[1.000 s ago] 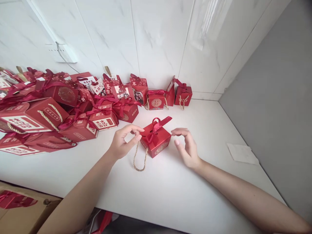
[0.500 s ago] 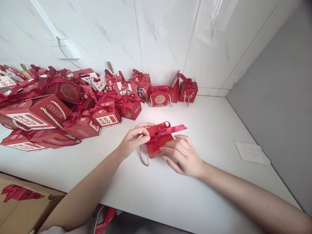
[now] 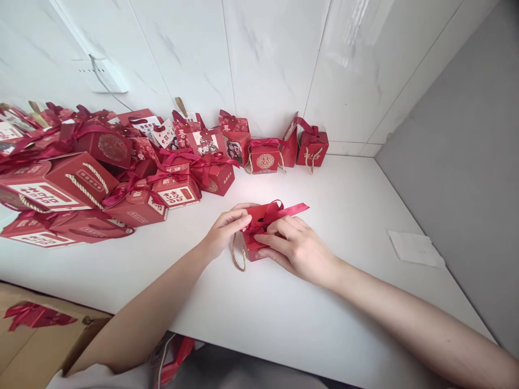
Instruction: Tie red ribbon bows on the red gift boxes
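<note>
A small red gift box (image 3: 257, 253) with a gold rope handle (image 3: 238, 255) sits on the white table between my hands. A red ribbon (image 3: 297, 209) crosses its top, with one tail pointing right. My left hand (image 3: 227, 227) is closed at the box's left upper side, thumb and fingers pinching the ribbon and box edge. My right hand (image 3: 302, 248) lies over the box's right side, its bent fingers on the ribbon at the top and covering part of it.
Many red gift boxes (image 3: 175, 189) are piled at the left and along the wall. A white paper (image 3: 416, 248) lies at the right of the white table (image 3: 324, 335). A cardboard box (image 3: 24, 351) stands at the lower left.
My right hand has moved a little left and up, farther over the box top, and its fingers now cover more of the ribbon. My left hand stays at the box's left side.
</note>
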A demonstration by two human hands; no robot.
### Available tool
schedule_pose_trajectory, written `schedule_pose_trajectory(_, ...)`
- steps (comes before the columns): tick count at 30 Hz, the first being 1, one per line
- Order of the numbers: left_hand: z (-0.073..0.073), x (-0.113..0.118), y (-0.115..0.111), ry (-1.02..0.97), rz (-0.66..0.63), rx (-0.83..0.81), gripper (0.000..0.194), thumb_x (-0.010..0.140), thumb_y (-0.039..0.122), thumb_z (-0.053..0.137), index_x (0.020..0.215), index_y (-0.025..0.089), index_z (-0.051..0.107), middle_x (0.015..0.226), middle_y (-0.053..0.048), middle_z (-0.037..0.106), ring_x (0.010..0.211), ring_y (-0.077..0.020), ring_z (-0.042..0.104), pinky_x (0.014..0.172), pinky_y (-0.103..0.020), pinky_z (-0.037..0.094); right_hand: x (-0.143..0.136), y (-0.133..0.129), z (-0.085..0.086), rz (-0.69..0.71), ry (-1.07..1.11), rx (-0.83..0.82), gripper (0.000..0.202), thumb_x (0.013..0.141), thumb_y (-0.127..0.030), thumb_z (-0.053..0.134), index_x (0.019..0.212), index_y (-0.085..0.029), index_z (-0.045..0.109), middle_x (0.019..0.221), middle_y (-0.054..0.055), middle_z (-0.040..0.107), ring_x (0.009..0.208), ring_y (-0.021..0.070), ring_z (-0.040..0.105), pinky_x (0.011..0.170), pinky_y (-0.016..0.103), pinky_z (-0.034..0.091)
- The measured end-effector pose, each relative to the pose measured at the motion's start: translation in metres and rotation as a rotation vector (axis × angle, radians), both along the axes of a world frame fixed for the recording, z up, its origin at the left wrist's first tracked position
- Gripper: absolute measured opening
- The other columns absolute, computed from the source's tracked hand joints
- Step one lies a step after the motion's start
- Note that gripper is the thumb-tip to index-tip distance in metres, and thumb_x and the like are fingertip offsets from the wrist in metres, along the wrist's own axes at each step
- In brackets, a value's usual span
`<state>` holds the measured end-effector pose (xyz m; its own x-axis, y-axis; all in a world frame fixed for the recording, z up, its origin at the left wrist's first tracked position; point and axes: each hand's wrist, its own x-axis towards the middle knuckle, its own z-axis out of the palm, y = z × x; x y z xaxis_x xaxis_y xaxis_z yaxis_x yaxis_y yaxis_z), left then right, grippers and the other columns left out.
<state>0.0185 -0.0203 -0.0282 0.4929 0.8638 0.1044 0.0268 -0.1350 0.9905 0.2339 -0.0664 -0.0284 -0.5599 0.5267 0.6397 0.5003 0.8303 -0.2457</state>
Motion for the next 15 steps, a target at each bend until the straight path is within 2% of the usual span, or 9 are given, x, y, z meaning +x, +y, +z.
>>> schedule_pose_trajectory(3,-0.002,0.003,-0.0008,0.007,0.032,0.046,0.034,0.09,0.041,0.061,0.068,0.015,0.06,0.129,-0.012,0.059,0.124,-0.0291,0.053,0.109,-0.042,0.037,-0.0027,-0.0013,-0.0061,0.009,0.111,-0.07,0.012,0.094,-0.026,0.061,0.1,-0.02,0.07,0.088,0.005,0.063,0.086,0.0199,0.057,0.08,0.037,0.049)
schedule_pose_trajectory(6,-0.0019,0.005,-0.0026,0.025,0.042,0.061,0.021,0.082,0.037,0.071,0.08,0.016,0.068,0.129,-0.012,0.057,0.124,-0.0289,0.053,0.108,-0.04,0.039,-0.0055,-0.005,-0.0063,-0.031,0.175,-0.184,0.008,0.091,-0.024,0.066,0.098,-0.022,0.069,0.089,0.004,0.063,0.085,0.0192,0.056,0.08,0.037,0.047)
schedule_pose_trajectory(9,-0.0011,0.0054,-0.0033,0.02,0.043,0.041,0.017,0.084,0.034,0.069,0.088,0.017,0.071,0.129,-0.011,0.057,0.124,-0.0275,0.053,0.108,-0.039,0.039,-0.0051,-0.0073,-0.0036,-0.028,0.215,-0.282,0.007,0.092,-0.023,0.064,0.097,-0.021,0.066,0.095,0.005,0.063,0.087,0.0191,0.057,0.083,0.039,0.048)
schedule_pose_trajectory(13,-0.0025,0.0047,-0.0016,-0.01,0.039,0.011,0.026,0.089,0.037,0.062,0.076,0.016,0.067,0.127,-0.01,0.059,0.122,-0.0266,0.054,0.106,-0.038,0.04,0.0005,-0.0044,-0.0033,0.058,0.272,-0.232,0.008,0.095,-0.021,0.057,0.092,-0.02,0.065,0.101,0.007,0.064,0.093,0.0193,0.061,0.087,0.039,0.05)
schedule_pose_trajectory(15,-0.0044,0.0046,-0.0003,-0.039,0.041,0.006,0.036,0.092,0.04,0.058,0.067,0.015,0.062,0.126,-0.01,0.061,0.12,-0.0265,0.055,0.105,-0.037,0.04,0.0029,-0.0021,-0.0043,0.075,0.205,-0.161,0.01,0.095,-0.023,0.058,0.1,-0.021,0.066,0.112,0.009,0.066,0.1,0.0214,0.062,0.09,0.041,0.049)
